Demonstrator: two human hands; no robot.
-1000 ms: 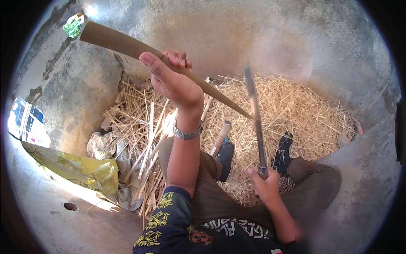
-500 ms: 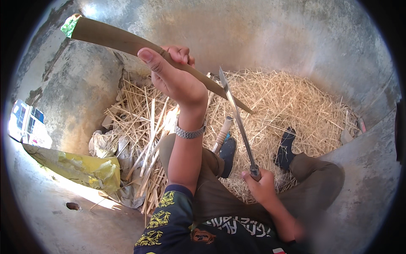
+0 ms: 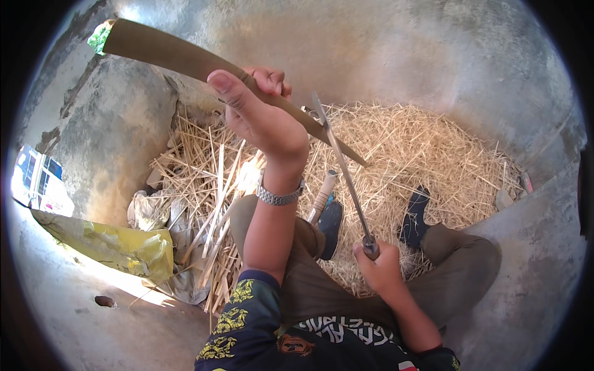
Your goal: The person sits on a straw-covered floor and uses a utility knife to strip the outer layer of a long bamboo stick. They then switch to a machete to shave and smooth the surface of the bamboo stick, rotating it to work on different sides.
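My left hand (image 3: 267, 120) is raised, its fingers wrapped round a long brownish-green bamboo piece (image 3: 167, 52). The bamboo slants from the upper left down to a narrow end over the shavings, and a node ring shows beside my thumb. My right hand (image 3: 385, 267) grips the dark handle of a long knife (image 3: 348, 176). Its narrow blade points up and away, crossing the bamboo between my left hand and the narrow end; I cannot tell how deeply the edge touches it. A pale wooden handle (image 3: 323, 193) stands near my left foot, its lower end hidden.
Pale shavings (image 3: 427, 145) heap between my feet and the curved concrete wall (image 3: 396, 55). Several split bamboo sticks (image 3: 213, 210) lie to the left of my left leg. A yellow plastic sheet (image 3: 124, 247) lies further left, near a hole (image 3: 106, 301) in the concrete.
The knife has shifted slightly to the left, its tip also a little higher. My left hand has moved a touch to the right while the bamboo stays in its grip.
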